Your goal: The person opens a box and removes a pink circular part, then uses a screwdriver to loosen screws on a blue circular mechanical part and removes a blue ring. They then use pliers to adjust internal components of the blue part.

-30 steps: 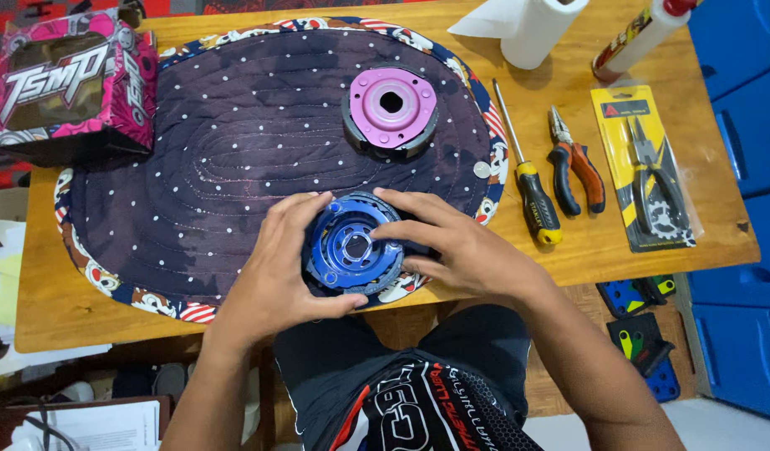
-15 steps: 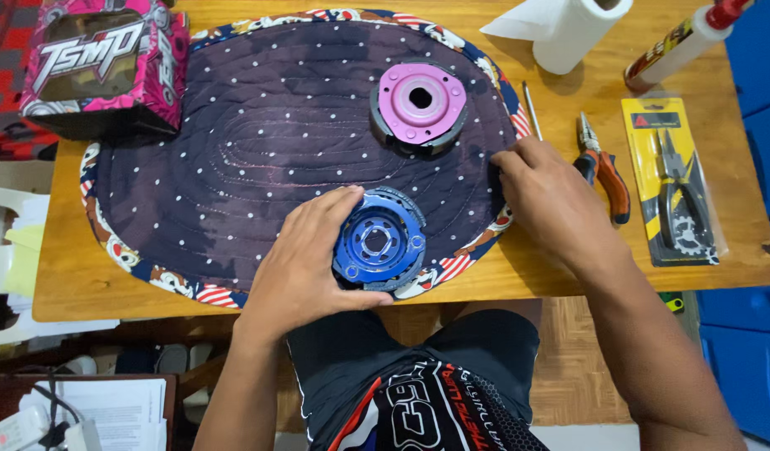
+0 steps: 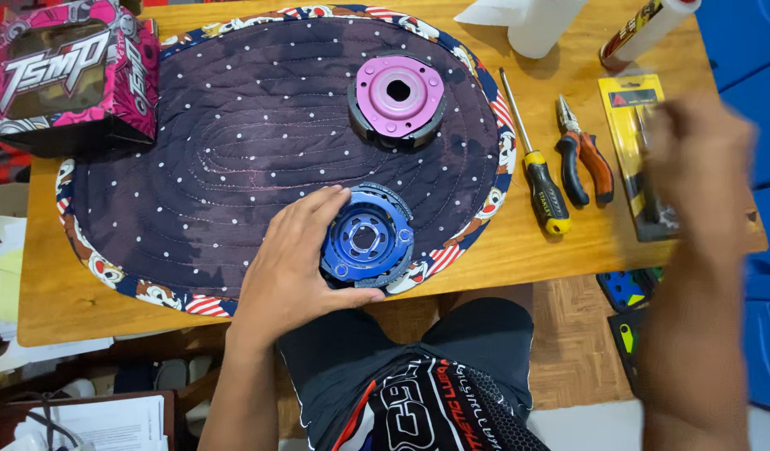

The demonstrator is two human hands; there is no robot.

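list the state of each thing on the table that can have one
blue round part: flat on mat, gripped by left hand
purple round part: flat on mat, untouched
pliers: closed, lying flat
screwdriver: lying flat
pink box: closed
right hand: blurred, over yellow packaged tool

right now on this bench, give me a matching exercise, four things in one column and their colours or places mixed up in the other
Things:
1. round part under the left hand
2. round part at the far side of the mat
3. screwdriver
4. pliers

Descriptions:
A. orange and black handles
B. blue
C. yellow and black handle
D. pinkish purple

Pairs: 1-B, 2-D, 3-C, 4-A
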